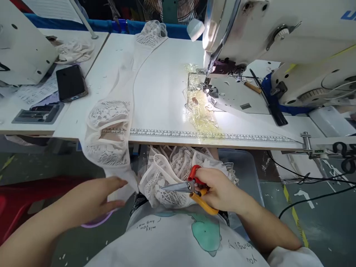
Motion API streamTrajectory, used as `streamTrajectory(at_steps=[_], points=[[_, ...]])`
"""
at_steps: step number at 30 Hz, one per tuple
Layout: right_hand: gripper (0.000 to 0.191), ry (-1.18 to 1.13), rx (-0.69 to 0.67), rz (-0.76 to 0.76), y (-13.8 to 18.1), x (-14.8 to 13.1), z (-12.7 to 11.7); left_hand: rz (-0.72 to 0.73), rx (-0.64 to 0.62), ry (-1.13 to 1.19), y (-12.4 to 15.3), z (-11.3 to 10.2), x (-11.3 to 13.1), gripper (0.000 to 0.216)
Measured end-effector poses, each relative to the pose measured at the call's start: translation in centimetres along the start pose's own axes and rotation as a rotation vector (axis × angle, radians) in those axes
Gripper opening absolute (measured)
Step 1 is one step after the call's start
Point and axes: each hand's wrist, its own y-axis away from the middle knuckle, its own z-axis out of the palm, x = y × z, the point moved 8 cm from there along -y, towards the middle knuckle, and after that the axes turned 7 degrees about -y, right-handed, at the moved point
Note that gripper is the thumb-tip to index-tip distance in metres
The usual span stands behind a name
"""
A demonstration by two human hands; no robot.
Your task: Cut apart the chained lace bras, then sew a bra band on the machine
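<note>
Right hand [222, 189]: grip closed around scissors [182, 186], blades pointing left above lace bra pile [167, 178] at the lap. Left hand [96, 196]: grip spread, thumb apart from fingers, at lower end of white bra strip [109, 111]; contact cannot be told. Strip lies across table [164, 92], hanging over front edge.

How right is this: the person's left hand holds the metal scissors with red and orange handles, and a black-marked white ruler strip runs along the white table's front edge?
Wrong hand: the head view shows the person's right hand holding the metal scissors with red and orange handles. The black-marked white ruler strip does run along the white table's front edge.
</note>
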Motion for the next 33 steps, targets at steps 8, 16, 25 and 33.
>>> streamTrajectory(at_steps=[8, 16, 25, 33], points=[[0.025, 0.002, 0.007, 0.026, 1.0, -0.5, 0.4, 0.493, 0.348, 0.536, -4.0, -6.4, 6.2, 0.057], [0.025, -0.005, 0.066, 0.090, 2.3, 0.8, -0.3, 0.607, 0.200, 0.983, -5.7, -6.3, 7.4, 0.009], [0.023, -0.263, 0.205, 0.416, 4.2, 5.0, 0.6, 0.347, 0.340, 1.226, -4.4, -5.1, 7.9, 0.016], [0.037, -0.746, 0.336, 0.478, 4.9, 7.6, 2.6, 0.245, 0.614, 0.949, -3.7, -7.0, 9.3, 0.023]])
